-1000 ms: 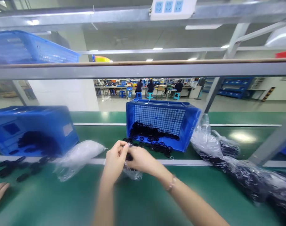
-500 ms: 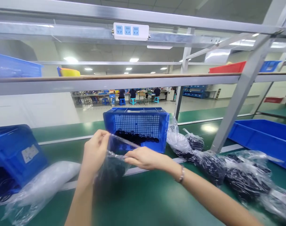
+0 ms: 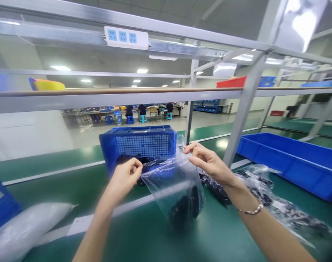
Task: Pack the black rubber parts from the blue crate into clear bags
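Observation:
A clear plastic bag [image 3: 168,185] hangs stretched between my two hands, with a clump of black parts [image 3: 183,209] sagging at its bottom. My left hand [image 3: 126,176] is closed in a pinch at the bag's left top corner. Higher up, my right hand [image 3: 208,162] pinches the opposite top corner between thumb and fingers. Behind the bag, a blue crate [image 3: 138,133] with a mesh wall lies tipped toward me. Black ring-like pieces [image 3: 146,160] show inside it, partly covered by the bag and my left hand.
Filled bags of black parts [image 3: 253,185] lie on the green bench [image 3: 122,233] at right, before a long blue bin [image 3: 288,154]. A whitish plastic bag [image 3: 29,225] and another blue crate [image 3: 0,203] sit at left. A metal post [image 3: 243,105] rises behind my right hand.
My hands have spread apart, pulling the bag's top edge wide. The right hand has risen and its fingers now point left and up. The view has turned to the right.

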Demonstrator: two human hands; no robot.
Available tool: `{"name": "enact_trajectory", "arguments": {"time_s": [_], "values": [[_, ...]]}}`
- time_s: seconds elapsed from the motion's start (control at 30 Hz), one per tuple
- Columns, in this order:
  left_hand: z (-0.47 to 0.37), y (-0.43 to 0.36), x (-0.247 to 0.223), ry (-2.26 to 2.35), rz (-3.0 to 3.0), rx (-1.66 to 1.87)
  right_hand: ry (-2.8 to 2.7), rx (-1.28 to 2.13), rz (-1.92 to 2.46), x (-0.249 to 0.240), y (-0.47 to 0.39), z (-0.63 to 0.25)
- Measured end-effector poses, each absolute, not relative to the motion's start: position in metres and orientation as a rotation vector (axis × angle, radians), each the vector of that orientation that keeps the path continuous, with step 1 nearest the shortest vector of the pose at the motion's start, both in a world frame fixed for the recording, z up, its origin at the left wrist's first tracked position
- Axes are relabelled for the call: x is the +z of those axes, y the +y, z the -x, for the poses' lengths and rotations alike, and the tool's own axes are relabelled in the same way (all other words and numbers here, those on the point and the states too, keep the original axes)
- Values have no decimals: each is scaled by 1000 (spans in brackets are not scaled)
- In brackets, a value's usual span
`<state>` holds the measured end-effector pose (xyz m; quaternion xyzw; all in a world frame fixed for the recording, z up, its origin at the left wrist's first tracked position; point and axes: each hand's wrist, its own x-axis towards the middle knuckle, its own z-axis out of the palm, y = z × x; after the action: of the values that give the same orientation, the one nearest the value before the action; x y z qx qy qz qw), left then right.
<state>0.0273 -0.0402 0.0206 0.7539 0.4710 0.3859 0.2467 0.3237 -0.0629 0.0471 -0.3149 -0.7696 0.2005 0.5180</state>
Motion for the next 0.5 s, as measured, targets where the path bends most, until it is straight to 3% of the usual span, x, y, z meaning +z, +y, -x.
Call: {"name": "enact_trajectory", "arguments": {"time_s": [0.23, 0.37, 0.5], "values": [[-72, -41, -29, 1104, -1833, 846, -971, 1258, 331, -6, -73, -321], [-93, -49, -36, 968, -1708, 823, -977, 1310, 337, -27, -97, -326], [-115, -71, -21, 781, -1707, 866, -1391, 1232, 661, -36, -127, -328]]}}
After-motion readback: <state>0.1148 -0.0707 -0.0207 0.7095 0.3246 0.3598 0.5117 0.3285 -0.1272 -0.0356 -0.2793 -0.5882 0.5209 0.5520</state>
